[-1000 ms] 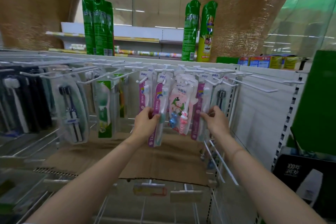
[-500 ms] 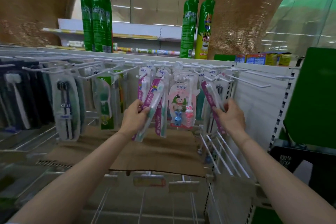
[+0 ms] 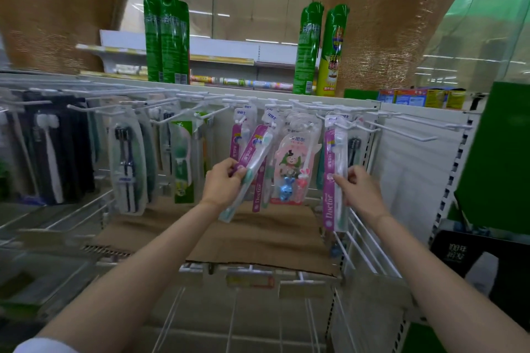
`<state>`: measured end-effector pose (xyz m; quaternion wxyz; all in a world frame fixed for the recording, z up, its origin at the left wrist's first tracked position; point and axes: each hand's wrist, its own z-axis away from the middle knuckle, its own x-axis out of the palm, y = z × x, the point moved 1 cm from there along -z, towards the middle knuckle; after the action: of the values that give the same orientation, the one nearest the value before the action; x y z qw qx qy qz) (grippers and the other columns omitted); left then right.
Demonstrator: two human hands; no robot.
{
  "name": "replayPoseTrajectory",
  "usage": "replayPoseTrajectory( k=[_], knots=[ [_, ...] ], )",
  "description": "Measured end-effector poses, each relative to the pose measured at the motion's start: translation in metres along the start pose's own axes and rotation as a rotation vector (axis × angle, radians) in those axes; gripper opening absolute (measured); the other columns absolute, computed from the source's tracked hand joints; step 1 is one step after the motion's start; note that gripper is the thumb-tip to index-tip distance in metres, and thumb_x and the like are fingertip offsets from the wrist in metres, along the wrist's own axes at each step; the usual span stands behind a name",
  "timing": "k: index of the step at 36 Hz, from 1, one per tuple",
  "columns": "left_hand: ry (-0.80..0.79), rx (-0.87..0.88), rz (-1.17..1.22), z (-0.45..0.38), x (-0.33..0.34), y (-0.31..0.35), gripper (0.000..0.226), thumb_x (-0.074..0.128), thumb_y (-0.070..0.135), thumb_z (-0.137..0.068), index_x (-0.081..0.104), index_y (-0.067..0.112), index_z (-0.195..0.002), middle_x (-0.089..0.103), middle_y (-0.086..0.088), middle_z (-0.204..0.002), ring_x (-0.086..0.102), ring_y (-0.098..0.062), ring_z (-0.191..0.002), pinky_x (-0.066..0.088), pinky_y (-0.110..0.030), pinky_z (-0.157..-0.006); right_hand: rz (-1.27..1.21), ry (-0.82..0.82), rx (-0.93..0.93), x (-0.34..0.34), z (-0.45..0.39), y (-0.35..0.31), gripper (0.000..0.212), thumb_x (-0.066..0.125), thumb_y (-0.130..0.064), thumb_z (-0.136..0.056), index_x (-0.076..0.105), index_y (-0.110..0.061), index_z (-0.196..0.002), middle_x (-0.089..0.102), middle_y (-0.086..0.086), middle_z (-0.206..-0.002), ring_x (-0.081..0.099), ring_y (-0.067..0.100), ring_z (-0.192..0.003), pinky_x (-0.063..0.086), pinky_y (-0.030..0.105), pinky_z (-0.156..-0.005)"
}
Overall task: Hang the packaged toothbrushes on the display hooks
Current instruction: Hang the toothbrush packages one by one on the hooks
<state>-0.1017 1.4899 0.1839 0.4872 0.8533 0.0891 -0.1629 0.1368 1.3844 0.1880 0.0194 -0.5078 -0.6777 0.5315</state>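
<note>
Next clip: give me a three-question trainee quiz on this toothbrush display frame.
1. True or false: the left hand holds its purple toothbrush pack tilted.
2. The right hand grips a pack hanging:
A. left of the cartoon children's pack
B. right of it
C. on the lower rail
3. Fill in: the tall spray cans on the top shelf are mostly ____.

Key: 1 true; 2 B; 3 green.
</note>
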Motion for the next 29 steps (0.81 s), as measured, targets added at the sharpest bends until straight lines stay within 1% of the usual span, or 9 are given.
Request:
replayPoseTrajectory(
  k=[3, 6, 9, 12, 15, 20, 23, 27, 29],
  knots=[
    [-0.030, 0.002, 0.001, 0.001, 0.005, -0.001, 0.016, 0.054, 0.021, -0.093, 0.060, 0.009, -0.083, 0.067, -0.007, -0.083, 0.059, -0.019, -0.076, 0.045, -0.024, -0.064, -0.013, -0.023, -0.005, 0.000, 0.004, -0.003, 0.027, 0.057, -0.030, -0.092, 0.046, -0.007, -0.085, 0.065, 0.017, -0.084, 0.065, 0.025, -0.063, 0.052, 0.033, -0.052],
    [-0.084, 0.014, -0.027, 0.001, 0.012, 0.002, 0.014, 0.056, 0.023, -0.091, 0.060, 0.014, -0.082, 0.067, -0.006, -0.086, 0.064, -0.023, -0.084, 0.053, -0.035, -0.077, -0.015, -0.036, 0.021, -0.001, 0.005, -0.005, 0.025, 0.057, -0.029, -0.092, 0.048, -0.006, -0.088, 0.067, 0.015, -0.086, 0.067, 0.025, -0.067, 0.055, 0.035, -0.054],
    [-0.124, 0.033, -0.084, 0.000, 0.024, 0.011, 0.014, 0.056, 0.021, -0.092, 0.060, 0.008, -0.088, 0.063, -0.006, -0.094, 0.060, -0.022, -0.088, 0.050, -0.032, -0.080, -0.036, -0.041, 0.032, 0.000, 0.004, -0.007, 0.022, 0.058, -0.027, -0.092, 0.046, -0.010, -0.084, 0.067, 0.015, -0.088, 0.066, 0.025, -0.070, 0.053, 0.033, -0.052],
    [-0.144, 0.036, -0.142, -0.004, 0.036, 0.018, 0.019, 0.054, 0.020, -0.093, 0.061, 0.004, -0.101, 0.052, -0.014, -0.119, 0.051, -0.029, -0.109, 0.040, -0.037, -0.100, -0.024, -0.047, 0.023, 0.002, 0.006, -0.010, 0.022, 0.056, -0.026, -0.093, 0.044, -0.010, -0.084, 0.065, 0.017, -0.091, 0.060, 0.021, -0.063, 0.046, 0.026, -0.048],
    [-0.180, 0.007, -0.155, -0.008, 0.043, 0.020, 0.024, 0.054, 0.019, -0.093, 0.061, 0.007, -0.112, 0.034, -0.016, -0.137, 0.038, -0.032, -0.127, 0.027, -0.033, -0.111, -0.008, -0.036, 0.034, 0.006, 0.007, -0.012, 0.024, 0.056, -0.028, -0.093, 0.043, -0.010, -0.082, 0.065, 0.020, -0.093, 0.060, 0.023, -0.065, 0.052, 0.031, -0.052],
    [-0.296, 0.062, -0.179, -0.009, 0.051, 0.026, 0.028, 0.047, 0.011, -0.094, 0.054, -0.001, -0.119, 0.030, -0.016, -0.143, 0.036, -0.034, -0.131, 0.024, -0.036, -0.114, 0.010, -0.014, 0.065, 0.008, 0.008, -0.015, 0.028, 0.056, -0.031, -0.093, 0.048, -0.004, -0.090, 0.065, 0.020, -0.091, 0.066, 0.032, -0.075, 0.056, 0.042, -0.064],
    [-0.325, 0.106, -0.216, -0.004, 0.058, 0.028, 0.033, 0.047, 0.004, -0.091, 0.046, -0.004, -0.123, 0.027, -0.014, -0.143, 0.040, -0.034, -0.127, 0.028, -0.035, -0.110, 0.015, 0.004, 0.067, 0.012, 0.009, -0.017, 0.027, 0.056, -0.030, -0.093, 0.047, -0.005, -0.089, 0.062, 0.016, -0.083, 0.060, 0.024, -0.064, 0.051, 0.033, -0.054],
    [-0.312, 0.150, -0.179, -0.001, 0.066, 0.031, 0.033, 0.049, 0.004, -0.092, 0.046, 0.000, -0.125, 0.033, -0.011, -0.143, 0.045, -0.029, -0.123, 0.033, -0.036, -0.108, 0.012, 0.025, 0.073, 0.018, 0.010, -0.021, 0.024, 0.053, -0.028, -0.095, 0.045, -0.007, -0.088, 0.058, 0.006, -0.071, 0.055, 0.013, -0.053, 0.040, 0.019, -0.043],
    [-0.307, 0.155, -0.157, 0.000, 0.065, 0.030, 0.031, 0.047, 0.004, -0.093, 0.047, -0.001, -0.123, 0.036, -0.011, -0.140, 0.045, -0.028, -0.123, 0.033, -0.036, -0.108, -0.003, 0.022, 0.072, 0.020, 0.011, -0.023, 0.023, 0.052, -0.028, -0.095, 0.047, -0.006, -0.092, 0.060, 0.006, -0.072, 0.056, 0.011, -0.052, 0.040, 0.016, -0.040]
  ],
)
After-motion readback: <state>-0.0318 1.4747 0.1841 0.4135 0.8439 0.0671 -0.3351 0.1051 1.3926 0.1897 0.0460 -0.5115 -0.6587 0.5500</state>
